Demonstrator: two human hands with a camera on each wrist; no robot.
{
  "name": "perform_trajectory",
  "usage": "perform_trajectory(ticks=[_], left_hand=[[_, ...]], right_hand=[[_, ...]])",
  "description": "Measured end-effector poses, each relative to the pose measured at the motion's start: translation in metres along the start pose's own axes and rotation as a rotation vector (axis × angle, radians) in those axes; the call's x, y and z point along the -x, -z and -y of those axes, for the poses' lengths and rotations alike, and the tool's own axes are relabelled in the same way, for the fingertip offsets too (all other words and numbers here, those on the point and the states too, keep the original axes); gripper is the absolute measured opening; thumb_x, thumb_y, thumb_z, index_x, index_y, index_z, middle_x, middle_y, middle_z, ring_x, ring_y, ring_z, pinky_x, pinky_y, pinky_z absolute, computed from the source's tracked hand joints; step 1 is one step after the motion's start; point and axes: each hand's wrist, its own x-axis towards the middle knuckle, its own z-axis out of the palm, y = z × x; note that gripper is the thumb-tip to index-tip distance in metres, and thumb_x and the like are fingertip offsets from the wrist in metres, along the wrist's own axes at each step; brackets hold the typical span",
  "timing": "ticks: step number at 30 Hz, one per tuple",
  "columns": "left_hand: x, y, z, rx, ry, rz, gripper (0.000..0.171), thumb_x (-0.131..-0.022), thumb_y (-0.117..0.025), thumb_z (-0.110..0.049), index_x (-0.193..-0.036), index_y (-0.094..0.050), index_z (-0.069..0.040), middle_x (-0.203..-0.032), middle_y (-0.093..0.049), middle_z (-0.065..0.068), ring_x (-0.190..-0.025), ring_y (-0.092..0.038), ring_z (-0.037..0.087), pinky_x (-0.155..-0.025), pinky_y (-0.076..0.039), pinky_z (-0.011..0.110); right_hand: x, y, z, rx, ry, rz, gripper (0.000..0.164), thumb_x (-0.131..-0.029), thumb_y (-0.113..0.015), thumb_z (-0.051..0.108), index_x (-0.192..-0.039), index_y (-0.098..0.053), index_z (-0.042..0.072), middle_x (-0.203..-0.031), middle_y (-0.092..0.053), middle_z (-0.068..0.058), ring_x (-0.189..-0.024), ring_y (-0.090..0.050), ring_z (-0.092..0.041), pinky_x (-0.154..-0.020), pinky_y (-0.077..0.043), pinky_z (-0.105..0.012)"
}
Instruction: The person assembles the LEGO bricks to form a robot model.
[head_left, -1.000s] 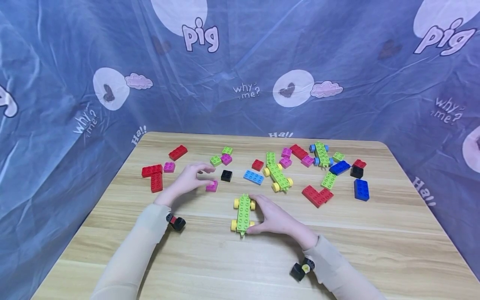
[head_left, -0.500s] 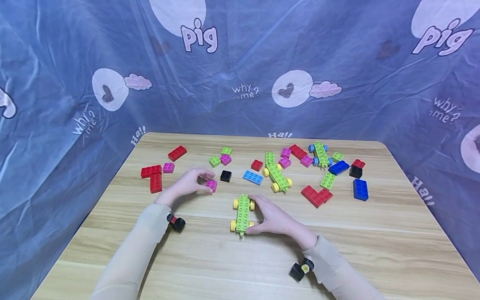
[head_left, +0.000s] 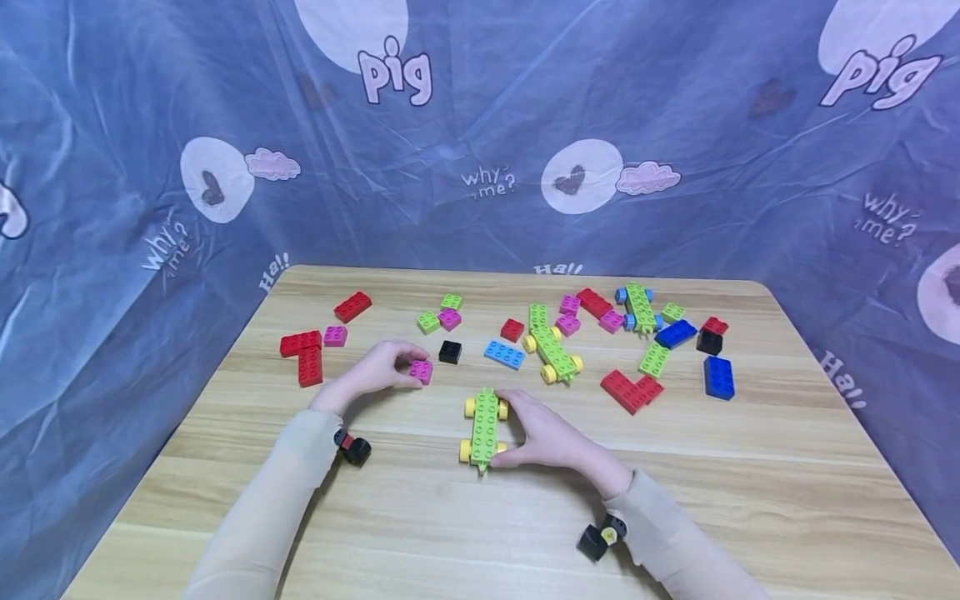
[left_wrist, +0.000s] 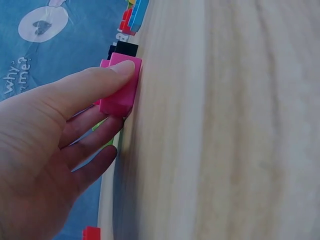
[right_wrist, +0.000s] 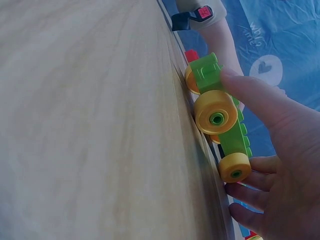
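My left hand (head_left: 382, 367) pinches a pink toy brick (head_left: 421, 372) between thumb and fingers; in the left wrist view the thumb lies along the side of that brick (left_wrist: 120, 90). With its thumb at the near end and fingers at the far end, my right hand (head_left: 551, 433) holds a green toy car base (head_left: 485, 429) with yellow wheels on the table. The right wrist view shows two of those wheels (right_wrist: 216, 111) close up. Just beyond the pink brick sits a black brick (head_left: 450, 352).
Behind the hands, loose bricks are scattered: a light blue brick (head_left: 504, 354), red bricks (head_left: 310, 365) at left, and dark blue bricks (head_left: 719, 377) at right. A second yellow-wheeled base (head_left: 553, 354) and a blue-wheeled one (head_left: 639, 307) stand further back. A patterned curtain (head_left: 480, 133) hangs behind the table.
My left hand has closed its thumb and fingers onto the pink brick, which it was only beside a second ago. The right hand and the car base have stayed in place.
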Motion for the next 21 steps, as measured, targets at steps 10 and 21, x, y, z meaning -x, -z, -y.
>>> perform_trajectory(ticks=[10,21], left_hand=[[0.001,0.000,-0.009,-0.030,-0.038,-0.019,0.043,-0.079,-0.079,-0.017,-0.119,-0.067,-0.005,-0.117,-0.068,0.012,-0.110,-0.062,0.029,-0.099,-0.048,0.044],[-0.001,-0.002,-0.054,-0.073,-0.132,-0.048,0.043,-0.077,-0.081,-0.022,-0.115,-0.069,-0.009,-0.112,-0.071,0.005,-0.106,-0.064,0.022,-0.097,-0.049,0.043]], right_hand=[[0.000,0.000,0.000,-0.005,-0.003,0.001,0.108,-0.067,-0.083,0.050,-0.147,-0.031,-0.002,-0.146,-0.041,-0.020,-0.136,-0.039,-0.034,-0.113,-0.031,-0.047],[0.000,0.001,0.002,-0.012,-0.008,0.001,0.107,-0.067,-0.083,0.050,-0.147,-0.032,-0.001,-0.147,-0.041,-0.019,-0.136,-0.039,-0.033,-0.114,-0.031,-0.047]])
